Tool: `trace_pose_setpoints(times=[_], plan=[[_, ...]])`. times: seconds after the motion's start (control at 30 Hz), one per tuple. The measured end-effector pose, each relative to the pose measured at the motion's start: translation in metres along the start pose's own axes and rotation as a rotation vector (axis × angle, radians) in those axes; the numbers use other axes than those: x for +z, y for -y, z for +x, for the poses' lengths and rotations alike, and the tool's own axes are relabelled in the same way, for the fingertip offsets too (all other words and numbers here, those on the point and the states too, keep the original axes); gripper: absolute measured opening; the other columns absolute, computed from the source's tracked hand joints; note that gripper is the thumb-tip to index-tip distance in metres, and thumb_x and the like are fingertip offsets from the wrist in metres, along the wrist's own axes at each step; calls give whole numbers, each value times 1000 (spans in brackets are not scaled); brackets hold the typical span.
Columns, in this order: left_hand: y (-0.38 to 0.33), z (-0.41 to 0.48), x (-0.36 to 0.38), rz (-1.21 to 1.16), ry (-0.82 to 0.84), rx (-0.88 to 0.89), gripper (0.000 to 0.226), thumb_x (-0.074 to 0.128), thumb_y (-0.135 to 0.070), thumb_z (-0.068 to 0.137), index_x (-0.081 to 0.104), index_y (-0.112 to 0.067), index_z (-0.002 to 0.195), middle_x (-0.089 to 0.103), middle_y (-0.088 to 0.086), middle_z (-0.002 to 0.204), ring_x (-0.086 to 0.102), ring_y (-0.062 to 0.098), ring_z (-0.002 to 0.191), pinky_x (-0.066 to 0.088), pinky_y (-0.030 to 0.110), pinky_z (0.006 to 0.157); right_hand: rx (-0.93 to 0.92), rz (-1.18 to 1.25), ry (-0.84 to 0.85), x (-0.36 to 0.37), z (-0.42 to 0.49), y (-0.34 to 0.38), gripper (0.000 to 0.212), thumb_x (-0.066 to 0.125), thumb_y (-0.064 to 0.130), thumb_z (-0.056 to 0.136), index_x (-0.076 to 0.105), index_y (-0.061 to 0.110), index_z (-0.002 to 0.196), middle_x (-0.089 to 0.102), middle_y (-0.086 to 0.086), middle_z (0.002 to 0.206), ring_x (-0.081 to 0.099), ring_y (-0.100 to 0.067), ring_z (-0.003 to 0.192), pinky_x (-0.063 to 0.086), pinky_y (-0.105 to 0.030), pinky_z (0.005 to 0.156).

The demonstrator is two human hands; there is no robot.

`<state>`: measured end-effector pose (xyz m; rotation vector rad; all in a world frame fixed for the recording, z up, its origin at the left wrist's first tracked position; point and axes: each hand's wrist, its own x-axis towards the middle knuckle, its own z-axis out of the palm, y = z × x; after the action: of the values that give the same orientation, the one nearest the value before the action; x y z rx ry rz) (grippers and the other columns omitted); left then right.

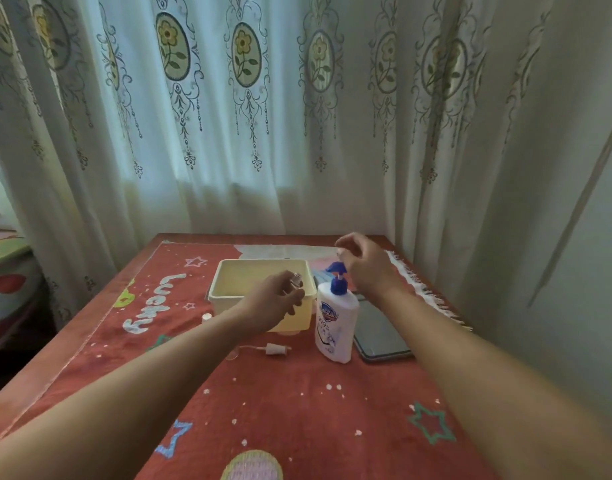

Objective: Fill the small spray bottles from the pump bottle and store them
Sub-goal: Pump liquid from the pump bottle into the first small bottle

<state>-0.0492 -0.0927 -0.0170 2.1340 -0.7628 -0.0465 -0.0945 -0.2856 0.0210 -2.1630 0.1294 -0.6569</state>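
Note:
A white pump bottle (pixel 335 323) with a blue pump head stands upright on the red cloth. My left hand (pixel 273 299) grips a small clear spray bottle (pixel 295 279), open-necked, over the front edge of a cream plastic tub (pixel 224 287), just left of the pump spout. My right hand (pixel 361 266) hovers above and behind the blue pump head with fingers loosely curled; it holds nothing that I can see. A white spray cap with its dip tube (pixel 274 348) lies on the cloth in front of the tub.
A dark tablet or phone (pixel 377 336) lies flat right of the pump bottle. Another small bottle (pixel 206 317) peeks out behind my left forearm. Patterned curtains hang behind the table; a bed edge (pixel 3 271) is at far left.

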Motion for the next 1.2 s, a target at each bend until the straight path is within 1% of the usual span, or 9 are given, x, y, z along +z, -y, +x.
trace_pose_setpoints(times=[0.07,0.17,0.23,0.37,0.43,0.7,1.0,1.13,1.2], plan=[[-4,4,6,10,9,-2,21,53,-24,101,56,-13,118,71,2,93,69,20,83,57,43,78,214,208,50,6,-1,-16,13,56,21,99,65,16,105,65,3,99,62,-17,94,41,-22,70],[-4,8,12,-18,18,-10,24,53,-26,100,49,-19,123,70,1,94,69,20,82,57,43,79,339,382,95,17,-7,-28,32,53,34,101,71,8,108,70,-10,108,61,-19,92,43,-30,76],[-1,8,16,-83,15,-15,26,56,-27,99,43,-23,122,70,2,94,68,19,80,57,39,74,335,455,95,23,-11,-28,41,50,39,102,73,5,107,70,-13,111,60,-19,91,43,-33,84],[3,7,21,-128,1,-26,22,58,-27,99,44,-18,112,72,3,94,65,14,76,53,27,63,276,467,77,31,-19,-18,43,40,39,107,67,14,85,68,1,84,58,-14,82,42,-30,81],[4,8,24,-152,-10,-18,19,59,-28,98,47,-19,109,70,2,96,66,13,76,53,25,60,242,439,48,35,-21,-17,46,36,41,108,64,14,81,66,0,79,57,-15,79,41,-32,82],[-2,9,28,-199,-27,78,23,60,-31,97,57,-22,118,67,0,96,68,12,78,56,25,64,251,424,-35,42,-34,-18,50,37,43,106,69,5,101,64,-1,84,59,-16,80,44,-32,78],[5,17,27,-215,-99,185,28,61,-29,97,63,-26,125,68,-6,93,64,12,83,58,33,72,264,471,-55,37,-31,-24,41,50,36,102,73,3,101,71,-8,89,64,-16,80,49,-25,72],[9,20,28,-268,-130,213,33,66,-31,93,58,-26,124,68,-7,88,63,8,79,53,26,72,279,551,-69,44,-28,-27,47,50,55,98,70,13,87,71,-18,88,65,-28,81,52,-44,86],[9,20,30,-319,-172,215,28,71,-33,89,59,-21,112,68,-6,87,64,8,77,51,23,68,309,584,-82,48,-28,-27,51,47,58,95,71,14,90,71,-23,96,65,-31,84,50,-51,93]])
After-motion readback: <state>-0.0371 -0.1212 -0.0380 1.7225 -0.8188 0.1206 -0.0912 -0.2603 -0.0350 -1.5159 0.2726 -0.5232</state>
